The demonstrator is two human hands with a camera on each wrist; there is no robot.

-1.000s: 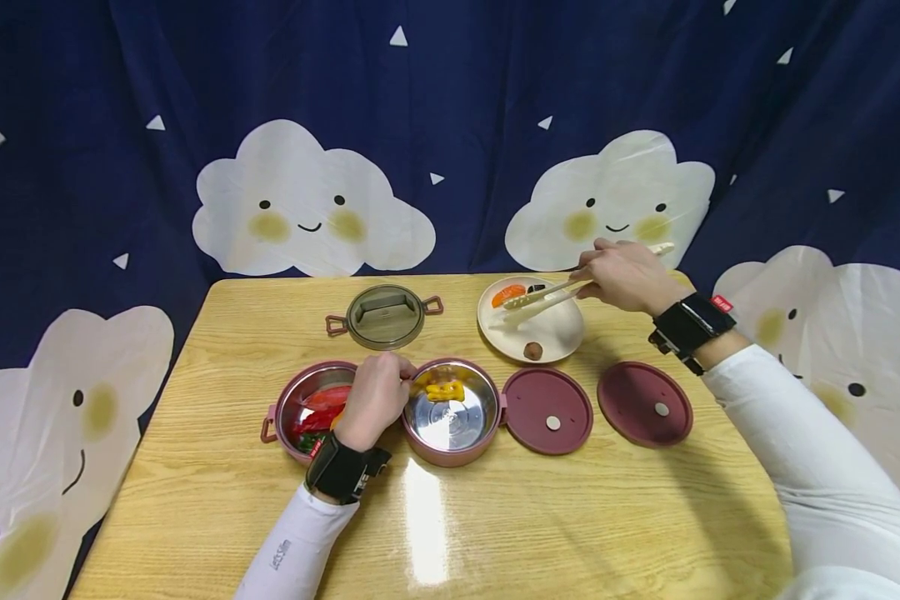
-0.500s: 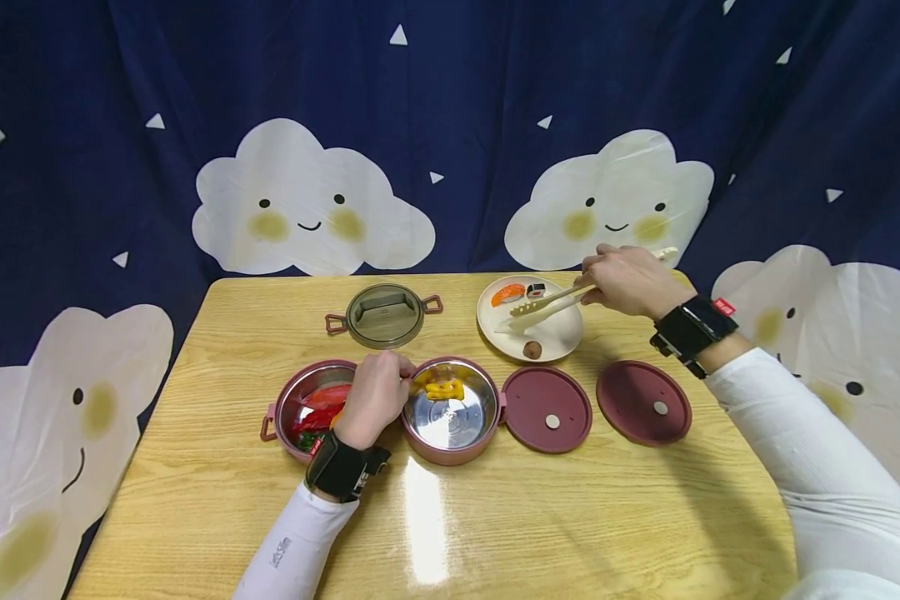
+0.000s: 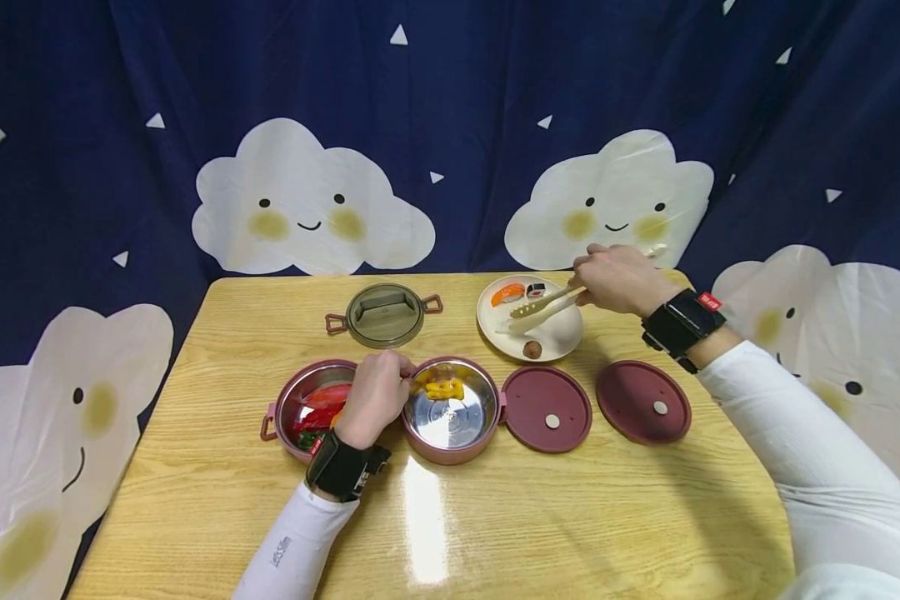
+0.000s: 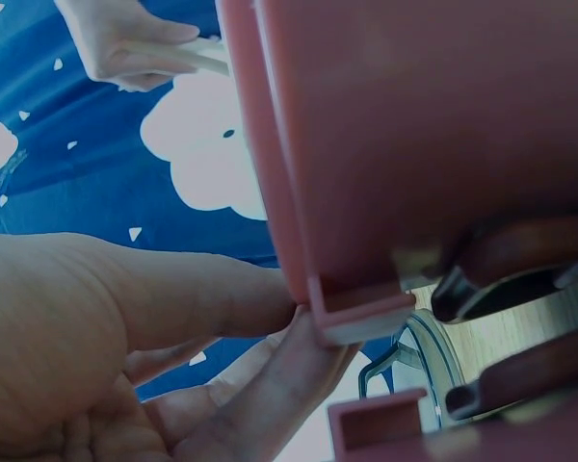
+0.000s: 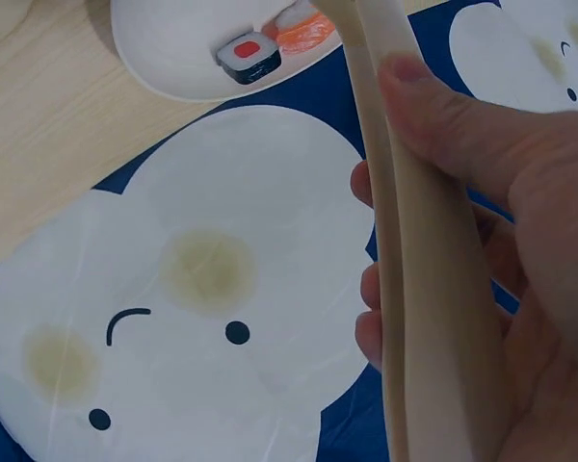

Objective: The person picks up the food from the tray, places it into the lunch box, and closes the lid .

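My left hand (image 3: 375,400) pinches the rim of the middle pink pot (image 3: 450,454) between thumb and fingers, beside its handle. A yellow food piece (image 3: 445,390) lies inside that steel-lined pot. My right hand (image 3: 617,279) grips cream tongs (image 5: 433,289), their tips low over a white plate (image 3: 566,337) with nothing between them. Near the plate's far edge are a salmon nigiri (image 3: 507,294) and a sushi roll (image 3: 536,290). A brown ball (image 3: 532,350) sits at its near edge.
Left of the middle pot stands a second pink pot (image 3: 288,392) holding red, orange and green food, partly hidden by my left hand. Behind lies a glass lid (image 3: 385,332) with red handles. Two maroon lids (image 3: 525,408) lie to the right.
The tongs' tips have come nearer to me over the plate, uncovering the sushi roll. The right hand has shifted slightly left. My left hand stays at the pot rim.
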